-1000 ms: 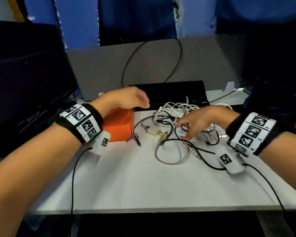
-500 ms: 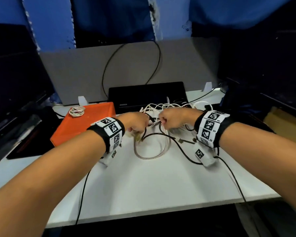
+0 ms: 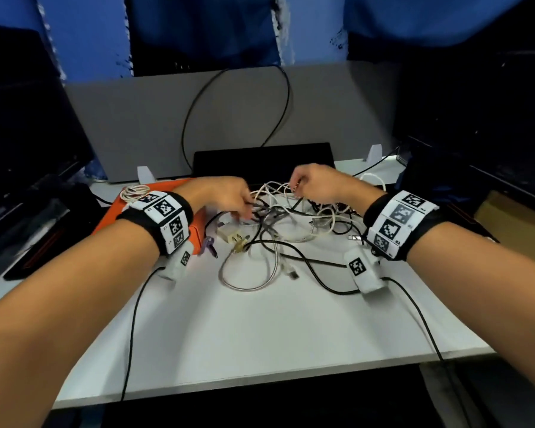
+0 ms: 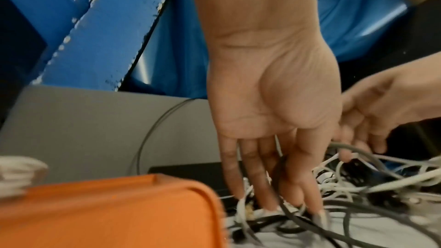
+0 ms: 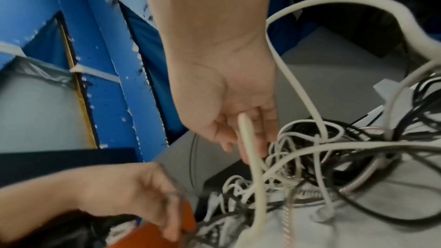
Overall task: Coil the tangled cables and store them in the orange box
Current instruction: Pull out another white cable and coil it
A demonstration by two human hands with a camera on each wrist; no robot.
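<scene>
A tangle of white and black cables [image 3: 291, 217] lies on the white table [image 3: 260, 329]. My left hand [image 3: 244, 211] reaches into its left side with straight fingers [image 4: 262, 186], and a black cable runs between them. My right hand [image 3: 295, 188] is at the far side of the tangle, its fingers curled round a white cable [image 5: 250, 154] that it holds a little above the heap. The orange box [image 3: 112, 219] stands at the left, partly hidden by my left wrist. A coiled white cable [image 3: 135, 191] lies on it.
A silver braided cable [image 3: 247, 282] loops toward me from the tangle. A white plug [image 3: 229, 234] and a purple clip [image 3: 209, 245] lie beside the box. A black flat device [image 3: 263, 156] and a grey partition [image 3: 229, 118] stand behind. Dark monitors flank the table.
Both hands were fisted close together over the tangle. Now they are apart: the left fingers have straightened into the cables, and the right hand has moved to the far side with a white cable.
</scene>
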